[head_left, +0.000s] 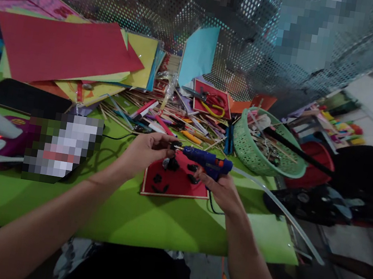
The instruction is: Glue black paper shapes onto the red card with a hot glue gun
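My right hand (pixel 221 190) is wrapped round a blue glue gun (pixel 206 159), whose nozzle points left and whose clear glue stick (pixel 281 211) trails to the right. My left hand (pixel 147 152) pinches a small black piece (pixel 173 145) right at the nozzle tip. Both hands hover over a red card (pixel 174 184) that lies on the green table (pixel 56 203) and carries several small black shapes.
A green basket (pixel 252 150) of odds and ends stands to the right. Behind the card lie many sticks and pens (pixel 161 121), sheets of coloured paper (pixel 62 49) and red scissors (pixel 213 101). A black phone (pixel 23 97) lies at the left. A perforated metal screen backs the table.
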The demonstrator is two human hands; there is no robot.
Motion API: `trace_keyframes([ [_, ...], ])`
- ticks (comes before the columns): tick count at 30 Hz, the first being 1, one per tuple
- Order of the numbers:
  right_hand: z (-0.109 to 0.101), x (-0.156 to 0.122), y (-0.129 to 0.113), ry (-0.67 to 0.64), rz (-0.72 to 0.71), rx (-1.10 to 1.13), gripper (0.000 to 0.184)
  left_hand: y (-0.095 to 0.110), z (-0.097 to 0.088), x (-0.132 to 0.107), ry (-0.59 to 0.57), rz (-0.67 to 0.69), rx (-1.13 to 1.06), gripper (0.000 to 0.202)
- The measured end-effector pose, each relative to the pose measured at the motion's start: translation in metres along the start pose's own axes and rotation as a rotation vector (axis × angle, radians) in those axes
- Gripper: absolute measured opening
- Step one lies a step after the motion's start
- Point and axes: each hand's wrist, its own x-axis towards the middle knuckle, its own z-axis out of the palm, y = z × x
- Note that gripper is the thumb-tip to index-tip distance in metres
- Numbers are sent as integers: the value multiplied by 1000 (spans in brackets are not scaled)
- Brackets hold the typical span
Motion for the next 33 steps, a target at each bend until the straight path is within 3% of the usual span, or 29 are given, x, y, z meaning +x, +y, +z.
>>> trace_keyframes([
  [13, -1, -1, -4, -21, -4, 35, 39, 2, -1, -1, 2, 0, -3, 43],
  [20, 2, 0, 5, -30, 45, 74, 37, 1, 0, 0, 6, -7, 28, 41],
  [33, -3, 0, -4, 14, -31, 29, 41, 1, -1, 0, 7, -3, 2, 39],
])
